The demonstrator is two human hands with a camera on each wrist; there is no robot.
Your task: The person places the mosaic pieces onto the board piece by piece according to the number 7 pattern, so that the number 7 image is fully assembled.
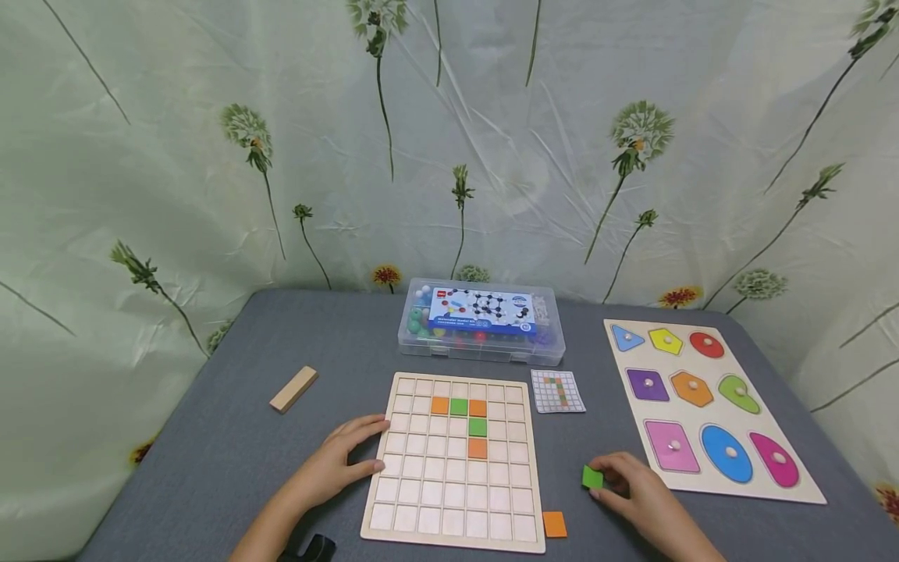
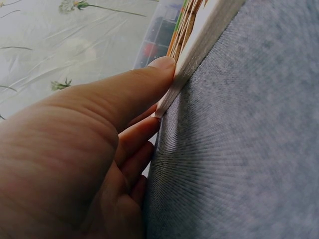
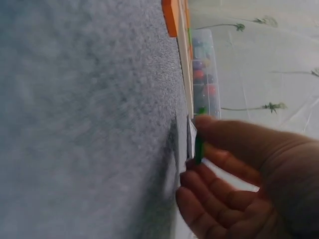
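Observation:
A wooden grid board (image 1: 424, 496) lies flat, with orange and green square tiles in its upper cells. My left hand (image 1: 340, 460) rests at the board's left edge, thumb and fingertips touching it; the left wrist view shows the thumb (image 2: 144, 82) against the rim. To the right of the board, my right hand (image 1: 642, 496) pinches a green square tile (image 1: 592, 477) between thumb and fingers. In the right wrist view this tile (image 3: 199, 144) appears edge-on. An orange tile (image 1: 555, 524) lies beside the board's lower right corner. A small pattern card (image 1: 572, 398) sits right of the board.
Behind the board stands a clear plastic case (image 1: 481, 351) of molecular model parts. A shape puzzle board (image 1: 628, 355) with knobbed pieces lies at the right. A wooden block (image 1: 293, 389) is at the left, and a black object (image 1: 318, 549) shows at the front edge.

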